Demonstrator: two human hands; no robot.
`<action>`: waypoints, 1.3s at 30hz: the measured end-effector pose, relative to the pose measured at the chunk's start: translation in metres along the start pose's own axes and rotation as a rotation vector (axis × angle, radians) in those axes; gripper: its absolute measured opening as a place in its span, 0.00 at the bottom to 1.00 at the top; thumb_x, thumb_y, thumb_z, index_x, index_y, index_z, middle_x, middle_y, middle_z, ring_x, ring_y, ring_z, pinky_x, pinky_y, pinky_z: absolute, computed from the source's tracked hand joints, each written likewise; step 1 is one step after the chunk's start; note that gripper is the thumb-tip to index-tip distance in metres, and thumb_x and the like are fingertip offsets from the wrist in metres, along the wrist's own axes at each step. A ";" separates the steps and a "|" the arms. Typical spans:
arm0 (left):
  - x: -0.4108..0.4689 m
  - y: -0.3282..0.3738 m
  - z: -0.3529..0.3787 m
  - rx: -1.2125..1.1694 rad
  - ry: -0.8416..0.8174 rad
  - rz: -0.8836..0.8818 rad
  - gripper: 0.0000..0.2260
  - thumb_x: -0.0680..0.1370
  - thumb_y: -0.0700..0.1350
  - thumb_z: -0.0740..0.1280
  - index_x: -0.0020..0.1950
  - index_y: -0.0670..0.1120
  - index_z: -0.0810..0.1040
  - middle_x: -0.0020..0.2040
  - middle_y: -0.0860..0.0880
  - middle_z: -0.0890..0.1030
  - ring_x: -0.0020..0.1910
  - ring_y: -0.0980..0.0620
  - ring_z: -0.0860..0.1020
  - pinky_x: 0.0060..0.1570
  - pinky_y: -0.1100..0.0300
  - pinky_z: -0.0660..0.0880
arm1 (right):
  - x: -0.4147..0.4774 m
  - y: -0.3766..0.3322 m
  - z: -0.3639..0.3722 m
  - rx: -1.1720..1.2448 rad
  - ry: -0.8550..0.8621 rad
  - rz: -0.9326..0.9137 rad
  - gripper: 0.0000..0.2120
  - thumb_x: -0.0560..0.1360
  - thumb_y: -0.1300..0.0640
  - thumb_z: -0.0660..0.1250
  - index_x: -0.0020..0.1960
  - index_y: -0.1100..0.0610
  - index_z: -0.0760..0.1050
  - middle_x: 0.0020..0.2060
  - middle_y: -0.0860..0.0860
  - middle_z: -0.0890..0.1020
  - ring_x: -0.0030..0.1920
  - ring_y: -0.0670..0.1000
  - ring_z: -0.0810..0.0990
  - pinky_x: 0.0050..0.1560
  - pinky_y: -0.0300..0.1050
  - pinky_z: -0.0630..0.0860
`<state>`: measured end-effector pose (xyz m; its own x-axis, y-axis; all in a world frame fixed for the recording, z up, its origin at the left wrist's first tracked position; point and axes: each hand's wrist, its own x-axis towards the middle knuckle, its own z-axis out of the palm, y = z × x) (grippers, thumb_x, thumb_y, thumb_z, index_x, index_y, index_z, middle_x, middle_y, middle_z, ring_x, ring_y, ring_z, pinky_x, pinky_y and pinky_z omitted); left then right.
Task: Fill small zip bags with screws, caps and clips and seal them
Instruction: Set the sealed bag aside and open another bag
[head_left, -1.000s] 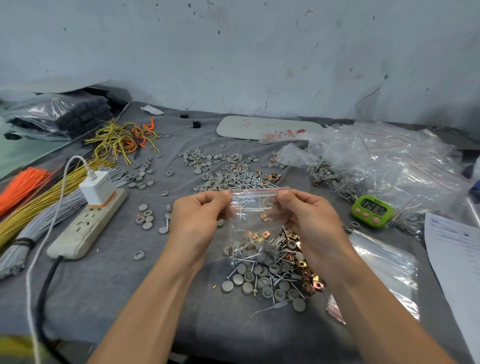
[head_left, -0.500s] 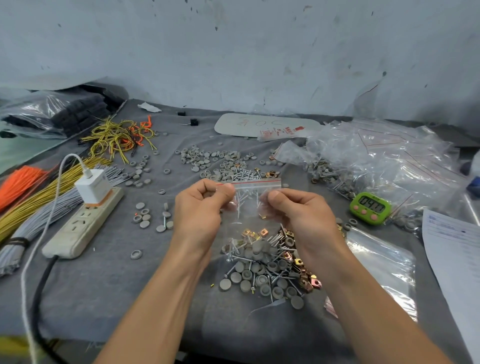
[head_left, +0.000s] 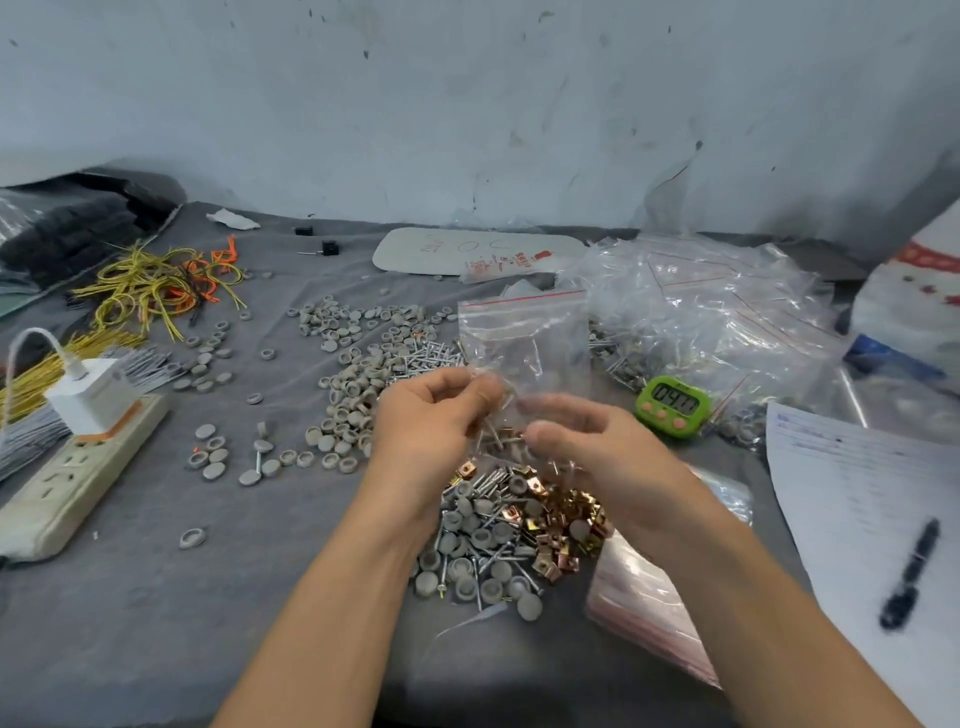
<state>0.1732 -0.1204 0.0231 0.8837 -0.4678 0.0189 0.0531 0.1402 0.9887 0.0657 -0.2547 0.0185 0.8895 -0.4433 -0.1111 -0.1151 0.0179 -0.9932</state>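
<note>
Head | zip bag upright above fingers | left hand, right hand pinch its lower end

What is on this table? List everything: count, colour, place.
small zip bag: one, clear with red strip, held above the pile.
mixed pile: one, grey caps, silver screws, gold clips, near the hands.
loose caps: many, grey, centre-left.
bag heap: one, clear, back right.
timer: one, green, right.
power strip: one, off-white, left.
wires: bundle, yellow and orange, back left.
paper: one, white, right; black pen on it.
left hand: grips the bag.
right hand: grips the bag.
</note>
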 end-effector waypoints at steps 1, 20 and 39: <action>0.001 0.000 0.007 -0.035 0.007 -0.014 0.02 0.77 0.40 0.74 0.47 0.42 0.86 0.38 0.48 0.85 0.35 0.55 0.81 0.35 0.66 0.77 | -0.002 0.002 -0.002 -0.012 -0.005 0.019 0.11 0.76 0.61 0.74 0.58 0.54 0.83 0.47 0.53 0.88 0.44 0.51 0.87 0.49 0.45 0.81; 0.011 -0.033 0.135 0.419 -0.344 0.180 0.40 0.67 0.48 0.80 0.76 0.63 0.68 0.68 0.65 0.75 0.66 0.65 0.73 0.67 0.56 0.75 | 0.005 0.009 -0.141 0.373 0.992 -0.042 0.31 0.75 0.66 0.71 0.74 0.50 0.68 0.51 0.53 0.85 0.43 0.51 0.87 0.41 0.44 0.82; -0.006 -0.018 0.036 0.929 -0.059 0.171 0.20 0.76 0.46 0.74 0.67 0.58 0.79 0.64 0.58 0.80 0.57 0.61 0.74 0.60 0.62 0.69 | -0.032 0.016 -0.068 -1.228 0.151 0.036 0.38 0.68 0.40 0.75 0.76 0.40 0.67 0.66 0.45 0.81 0.67 0.53 0.78 0.61 0.48 0.74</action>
<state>0.1503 -0.1516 0.0102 0.8188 -0.5524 0.1565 -0.4891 -0.5285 0.6938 0.0052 -0.3009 0.0085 0.8266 -0.5605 -0.0516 -0.5494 -0.7836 -0.2900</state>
